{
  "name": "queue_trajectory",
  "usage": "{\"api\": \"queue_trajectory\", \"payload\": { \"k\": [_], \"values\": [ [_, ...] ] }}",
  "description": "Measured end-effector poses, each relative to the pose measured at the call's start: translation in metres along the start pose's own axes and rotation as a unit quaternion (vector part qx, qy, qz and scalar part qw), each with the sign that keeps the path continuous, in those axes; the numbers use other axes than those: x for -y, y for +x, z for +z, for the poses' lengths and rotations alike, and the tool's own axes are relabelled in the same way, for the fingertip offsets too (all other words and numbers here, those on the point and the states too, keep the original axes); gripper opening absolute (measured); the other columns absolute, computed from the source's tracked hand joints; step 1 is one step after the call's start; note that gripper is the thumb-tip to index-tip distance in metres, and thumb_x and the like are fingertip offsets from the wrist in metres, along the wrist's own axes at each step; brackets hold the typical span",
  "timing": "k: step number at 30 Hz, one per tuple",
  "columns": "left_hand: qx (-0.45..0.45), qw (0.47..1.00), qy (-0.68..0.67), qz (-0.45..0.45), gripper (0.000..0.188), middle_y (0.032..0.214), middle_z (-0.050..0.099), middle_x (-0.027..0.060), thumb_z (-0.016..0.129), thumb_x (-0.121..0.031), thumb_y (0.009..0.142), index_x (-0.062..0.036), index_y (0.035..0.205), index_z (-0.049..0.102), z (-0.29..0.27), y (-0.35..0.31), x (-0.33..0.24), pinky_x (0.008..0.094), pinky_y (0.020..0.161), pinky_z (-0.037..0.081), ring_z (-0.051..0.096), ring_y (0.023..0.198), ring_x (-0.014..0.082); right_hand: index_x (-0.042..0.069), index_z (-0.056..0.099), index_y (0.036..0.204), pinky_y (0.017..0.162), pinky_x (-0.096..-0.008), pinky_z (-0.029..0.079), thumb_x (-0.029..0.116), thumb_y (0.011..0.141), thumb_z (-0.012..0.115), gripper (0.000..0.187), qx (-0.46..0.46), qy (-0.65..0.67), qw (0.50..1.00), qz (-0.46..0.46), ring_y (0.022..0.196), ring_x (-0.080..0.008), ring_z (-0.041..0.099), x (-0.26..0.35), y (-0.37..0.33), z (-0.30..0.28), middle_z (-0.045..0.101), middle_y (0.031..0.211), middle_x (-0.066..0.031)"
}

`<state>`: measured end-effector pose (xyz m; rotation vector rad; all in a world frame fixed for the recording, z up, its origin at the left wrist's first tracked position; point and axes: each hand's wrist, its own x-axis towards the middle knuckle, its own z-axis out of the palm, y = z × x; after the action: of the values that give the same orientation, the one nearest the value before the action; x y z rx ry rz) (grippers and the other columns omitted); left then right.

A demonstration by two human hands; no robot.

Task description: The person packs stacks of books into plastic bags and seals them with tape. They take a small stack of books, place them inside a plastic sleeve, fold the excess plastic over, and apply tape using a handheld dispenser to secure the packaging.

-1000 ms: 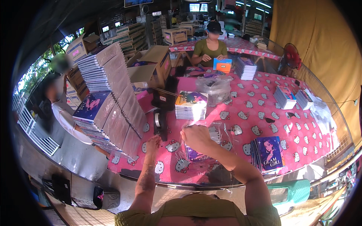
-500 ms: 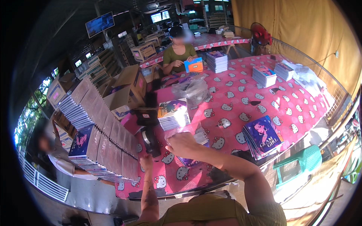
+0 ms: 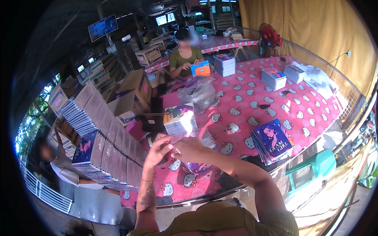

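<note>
L hand [image 3: 158, 149] up by R hand [image 3: 189, 148], nr bks [image 3: 199, 168] | fingers: L spread, R unclear

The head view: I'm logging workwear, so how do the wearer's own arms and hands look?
The left hand and right hand wear no gloves. The sleeves are short and olive-green. Dark, tattoo-like markings show on the left forearm, with apparently a thin band near its wrist.

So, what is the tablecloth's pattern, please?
The tablecloth is pink with white cartoon cat heads, clearest in the head view.

Pale capitals mark the purple notebook [image 3: 271, 137]; print on a cardboard box [image 3: 149, 56] seems too small.
</note>
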<state>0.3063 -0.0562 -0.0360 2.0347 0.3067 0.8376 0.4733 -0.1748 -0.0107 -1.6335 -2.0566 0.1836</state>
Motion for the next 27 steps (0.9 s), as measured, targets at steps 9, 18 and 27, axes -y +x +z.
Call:
{"api": "queue_trajectory", "payload": {
  "k": [9, 18, 27],
  "values": [
    [0.047, 0.982, -0.156, -0.098, 0.033, 0.136, 0.051, 0.0091, 0.06, 0.008, 0.086, -0.0048, 0.116, 0.064, -0.024, 0.005, 0.001, 0.0335, 0.104, 0.04, 0.049, 0.125, 0.0188, 0.019, 0.068, 0.117, 0.094, -0.0482, 0.046, 0.047, 0.078, 0.071, 0.048, 0.072, -0.022, 0.996, -0.047, 0.114, -0.0253, 0.06, -0.032, -0.043, -0.04, 0.064, 0.12, -0.0069],
    [0.132, 0.982, -0.054, -0.127, 0.019, 0.144, 0.047, 0.0153, 0.069, -0.002, 0.086, -0.0056, 0.104, 0.068, -0.038, 0.01, -0.01, 0.0356, 0.106, 0.038, 0.044, 0.134, 0.0243, 0.016, 0.073, 0.099, 0.094, -0.0458, 0.042, 0.033, 0.077, 0.074, 0.028, 0.091, -0.064, 0.989, -0.099, 0.1, -0.0243, 0.065, -0.039, -0.038, -0.025, 0.071, 0.096, -0.004],
    [0.191, 0.97, 0.083, -0.122, 0.027, 0.148, 0.042, 0.0171, 0.071, 0.001, 0.08, -0.0081, 0.105, 0.074, -0.023, 0.031, -0.029, 0.038, 0.102, 0.042, 0.044, 0.134, 0.0264, 0.01, 0.064, 0.114, 0.085, -0.0487, 0.047, 0.031, 0.076, 0.074, 0.045, 0.023, -0.063, 0.989, -0.134, 0.101, -0.0265, 0.066, -0.032, -0.028, -0.017, 0.069, 0.106, -0.0083]
  ]
}}
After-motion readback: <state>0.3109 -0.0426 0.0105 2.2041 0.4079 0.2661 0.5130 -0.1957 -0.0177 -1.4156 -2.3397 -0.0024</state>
